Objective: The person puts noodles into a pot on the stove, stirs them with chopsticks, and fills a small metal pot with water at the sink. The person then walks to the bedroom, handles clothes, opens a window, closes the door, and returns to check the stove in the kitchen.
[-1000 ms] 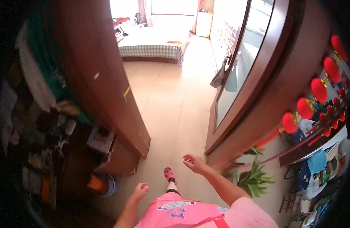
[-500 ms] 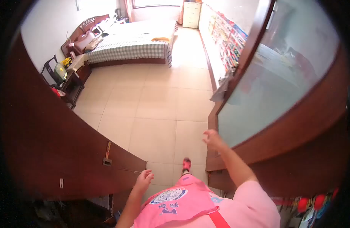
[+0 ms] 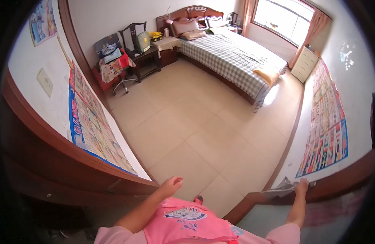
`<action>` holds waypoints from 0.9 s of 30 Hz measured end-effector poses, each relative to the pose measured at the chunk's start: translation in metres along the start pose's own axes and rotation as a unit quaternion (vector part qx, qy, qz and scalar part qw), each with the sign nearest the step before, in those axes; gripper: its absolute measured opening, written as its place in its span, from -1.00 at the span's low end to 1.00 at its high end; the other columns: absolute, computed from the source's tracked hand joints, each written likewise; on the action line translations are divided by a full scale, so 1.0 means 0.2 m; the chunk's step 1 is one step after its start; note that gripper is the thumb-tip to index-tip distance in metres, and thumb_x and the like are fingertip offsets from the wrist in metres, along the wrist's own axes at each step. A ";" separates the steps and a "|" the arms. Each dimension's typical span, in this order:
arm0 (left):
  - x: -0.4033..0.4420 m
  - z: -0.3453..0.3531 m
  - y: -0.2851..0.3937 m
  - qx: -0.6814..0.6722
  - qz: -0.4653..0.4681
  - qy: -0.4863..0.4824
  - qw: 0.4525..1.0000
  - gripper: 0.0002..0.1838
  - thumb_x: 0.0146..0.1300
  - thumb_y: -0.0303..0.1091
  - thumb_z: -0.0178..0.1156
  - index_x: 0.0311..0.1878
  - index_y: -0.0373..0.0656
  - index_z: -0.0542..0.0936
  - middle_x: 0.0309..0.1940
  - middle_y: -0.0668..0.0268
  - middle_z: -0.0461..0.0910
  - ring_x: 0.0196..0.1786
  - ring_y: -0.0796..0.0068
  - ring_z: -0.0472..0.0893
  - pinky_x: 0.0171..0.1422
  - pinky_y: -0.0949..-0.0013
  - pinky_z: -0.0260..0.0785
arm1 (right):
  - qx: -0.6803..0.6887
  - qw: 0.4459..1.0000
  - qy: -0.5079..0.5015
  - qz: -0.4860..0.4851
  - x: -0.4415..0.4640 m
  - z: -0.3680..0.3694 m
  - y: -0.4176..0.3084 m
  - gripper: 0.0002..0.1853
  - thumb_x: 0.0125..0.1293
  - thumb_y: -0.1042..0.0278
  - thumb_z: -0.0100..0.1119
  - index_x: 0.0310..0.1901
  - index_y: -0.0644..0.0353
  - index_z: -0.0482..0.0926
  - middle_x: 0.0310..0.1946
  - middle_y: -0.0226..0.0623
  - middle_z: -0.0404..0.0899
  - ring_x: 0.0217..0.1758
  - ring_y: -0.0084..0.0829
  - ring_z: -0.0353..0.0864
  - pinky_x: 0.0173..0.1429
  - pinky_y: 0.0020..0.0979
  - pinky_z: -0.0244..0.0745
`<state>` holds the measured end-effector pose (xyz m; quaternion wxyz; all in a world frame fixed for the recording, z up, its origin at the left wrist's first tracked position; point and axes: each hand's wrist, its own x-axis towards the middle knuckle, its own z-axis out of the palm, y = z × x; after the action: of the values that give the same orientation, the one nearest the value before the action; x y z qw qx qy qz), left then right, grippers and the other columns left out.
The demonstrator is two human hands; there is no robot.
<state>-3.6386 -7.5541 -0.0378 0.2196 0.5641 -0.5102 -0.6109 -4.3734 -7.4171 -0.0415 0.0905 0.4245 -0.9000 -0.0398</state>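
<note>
My left hand (image 3: pixel 171 186) is held in front of the pink apron (image 3: pixel 187 219), its fingers curled, with nothing visible in them. At the right, my right hand (image 3: pixel 301 186) is closed at the door's edge, where the handle (image 3: pixel 312 184) and a grey cloth (image 3: pixel 284 187) hang. What exactly its fingers wrap round, handle or cloth, is too small to tell. The glass-panelled door (image 3: pixel 269 215) stands below that hand. One foot in a pink and dark shoe (image 3: pixel 198 199) shows just past the apron.
Ahead on the tiled floor (image 3: pixel 187 110) stands a bed (image 3: pixel 236 61) with a checked cover. A desk chair (image 3: pixel 114 67) and a dark wooden chair (image 3: pixel 144 61) are at the left wall. Posters (image 3: pixel 94 122) hang on both sides. A pale drawer cabinet (image 3: pixel 304 65) stands near the window.
The view has moved forward through the doorway and turned left. My right hand has reached out to the door's handle and cloth. My left hand remains in front of the body.
</note>
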 end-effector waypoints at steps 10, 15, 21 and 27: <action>0.47 0.75 0.87 0.133 0.140 -0.243 0.951 -0.58 0.36 -0.25 0.08 0.18 -0.29 0.41 -0.02 0.18 0.58 0.01 0.43 0.57 0.10 0.39 0.41 | -0.217 0.964 -0.150 0.038 0.16 -0.18 0.14 -0.69 0.10 0.16 0.22 -0.13 0.09 0.62 -0.07 -0.17 0.59 0.11 -0.20 0.53 0.13 -0.22 0.50; 0.53 1.25 1.15 0.211 0.186 -0.357 0.891 -0.58 0.36 -0.23 0.07 0.18 -0.27 0.42 0.00 0.11 0.58 0.01 0.33 0.58 0.07 0.34 0.44 | -0.185 0.965 -0.162 0.093 0.23 -0.08 0.32 -0.81 0.08 0.28 0.18 -0.27 0.00 0.71 -0.19 -0.31 0.67 0.01 -0.26 0.62 -0.09 -0.16 0.57; 0.49 1.59 1.17 0.234 0.180 -0.447 0.845 -0.58 0.37 -0.23 0.07 0.18 -0.28 0.42 0.01 0.09 0.56 0.02 0.31 0.58 0.06 0.31 0.45 | -0.169 0.980 -0.099 0.024 0.11 -0.20 0.24 -0.81 0.16 0.30 0.09 -0.30 0.08 0.69 -0.20 -0.28 0.60 -0.02 -0.24 0.55 0.05 -0.12 0.43; 0.49 1.67 1.20 0.237 0.179 -0.472 0.830 -0.58 0.39 -0.21 0.05 0.19 -0.26 0.41 0.01 0.11 0.56 0.01 0.33 0.58 0.05 0.31 0.44 | -0.006 0.989 0.144 -0.031 -0.15 -0.27 0.25 -0.93 0.04 0.44 0.23 -0.44 0.22 0.56 -0.17 -0.16 0.43 0.03 -0.12 0.38 0.09 -0.08 0.34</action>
<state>-4.0447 -7.6037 0.0736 -0.0832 0.1409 -0.7727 -0.6133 -4.3820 -7.3608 0.0147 0.2205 0.4532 -0.8636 0.0133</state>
